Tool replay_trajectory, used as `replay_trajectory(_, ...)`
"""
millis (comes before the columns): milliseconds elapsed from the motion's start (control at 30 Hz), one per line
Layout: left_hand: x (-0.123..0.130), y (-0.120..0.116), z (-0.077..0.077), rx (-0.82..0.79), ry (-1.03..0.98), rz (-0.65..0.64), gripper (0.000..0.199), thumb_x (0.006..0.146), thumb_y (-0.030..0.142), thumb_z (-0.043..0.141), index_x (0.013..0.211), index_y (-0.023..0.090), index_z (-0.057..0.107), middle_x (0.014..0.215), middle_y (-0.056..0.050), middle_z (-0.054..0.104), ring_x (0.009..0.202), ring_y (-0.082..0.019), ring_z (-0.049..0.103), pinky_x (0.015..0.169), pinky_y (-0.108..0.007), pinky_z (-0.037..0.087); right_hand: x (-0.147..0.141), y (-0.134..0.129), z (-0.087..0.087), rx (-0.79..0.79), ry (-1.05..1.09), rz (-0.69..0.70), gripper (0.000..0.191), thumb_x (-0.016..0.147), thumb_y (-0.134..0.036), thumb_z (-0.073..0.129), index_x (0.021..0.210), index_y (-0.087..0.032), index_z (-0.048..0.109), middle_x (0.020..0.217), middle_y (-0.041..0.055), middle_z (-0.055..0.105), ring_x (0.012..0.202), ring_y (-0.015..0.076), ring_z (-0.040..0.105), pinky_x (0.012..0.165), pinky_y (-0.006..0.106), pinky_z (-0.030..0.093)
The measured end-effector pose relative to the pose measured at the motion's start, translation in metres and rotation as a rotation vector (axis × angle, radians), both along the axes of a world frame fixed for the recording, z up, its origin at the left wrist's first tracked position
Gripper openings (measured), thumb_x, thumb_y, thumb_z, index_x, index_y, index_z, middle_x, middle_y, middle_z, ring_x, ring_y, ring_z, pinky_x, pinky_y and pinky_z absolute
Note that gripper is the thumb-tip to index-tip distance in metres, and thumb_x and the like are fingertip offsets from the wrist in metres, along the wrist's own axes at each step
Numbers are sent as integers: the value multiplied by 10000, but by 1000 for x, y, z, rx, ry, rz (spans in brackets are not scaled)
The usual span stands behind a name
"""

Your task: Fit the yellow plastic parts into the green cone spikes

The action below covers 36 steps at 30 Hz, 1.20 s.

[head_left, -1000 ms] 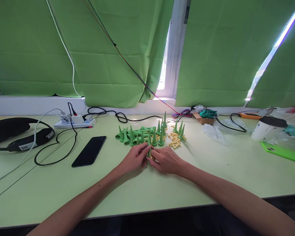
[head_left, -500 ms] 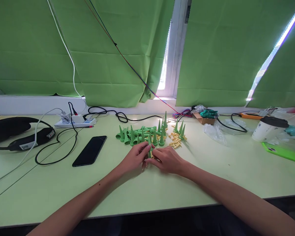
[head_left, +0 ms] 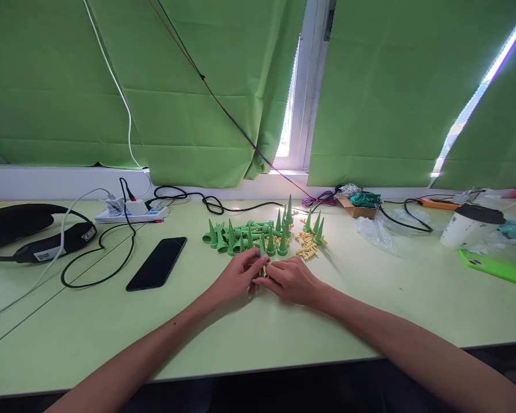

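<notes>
My left hand (head_left: 239, 273) is closed on a green pointed plastic cone (head_left: 262, 246), its tip showing above the fingers. Against it, my right hand (head_left: 293, 279) pinches a small yellow plastic tube (head_left: 265, 271) at the cone's lower part; how far the tube sits in the cone is hidden by the fingers. Just beyond both hands stand several green cones (head_left: 282, 244), with others lying in a heap (head_left: 241, 232) to the left. Small yellow tubes (head_left: 306, 246) lie in a loose pile to the right, and some are scattered among the cones.
Left of my hands lies a black phone (head_left: 157, 264), with a power strip (head_left: 131, 214) and black headset (head_left: 55, 244) beyond. On the right are clear plastic bags (head_left: 374, 232), a small cardboard box (head_left: 356, 207), a lidded paper cup (head_left: 472, 226) and a green phone (head_left: 496, 267).
Both hands stay in nearly the same place. The yellow tube between the fingers shows less, with my right fingers shifted slightly over it.
</notes>
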State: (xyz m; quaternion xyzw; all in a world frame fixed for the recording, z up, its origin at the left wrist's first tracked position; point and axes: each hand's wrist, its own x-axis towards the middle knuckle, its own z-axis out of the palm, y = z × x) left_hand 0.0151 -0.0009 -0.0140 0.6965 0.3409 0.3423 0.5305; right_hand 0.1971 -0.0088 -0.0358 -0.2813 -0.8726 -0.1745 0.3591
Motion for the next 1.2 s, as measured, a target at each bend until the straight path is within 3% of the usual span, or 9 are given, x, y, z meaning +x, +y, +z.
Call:
replay_trajectory(467, 4, -3, -2, -41, -44, 35, 405, 930, 507, 552, 726, 208, 370, 506, 86, 422, 406, -86, 455, 405, -219, 333, 0, 0, 0, 17, 12, 9, 566, 1060, -433, 317, 608, -157, 516, 523, -24, 453, 465, 82, 324, 493, 267, 142)
replay_trajectory(1200, 2, -2, 2, 41, 30, 81, 366, 967, 527, 452, 813, 197, 488, 495, 70, 464, 398, -93, 442, 422, -217, 366, 4, 2, 2, -57, 70, 46, 546, 1021, -500, 392, 592, -169, 461, 497, -44, 421, 465, 80, 274, 488, 252, 156)
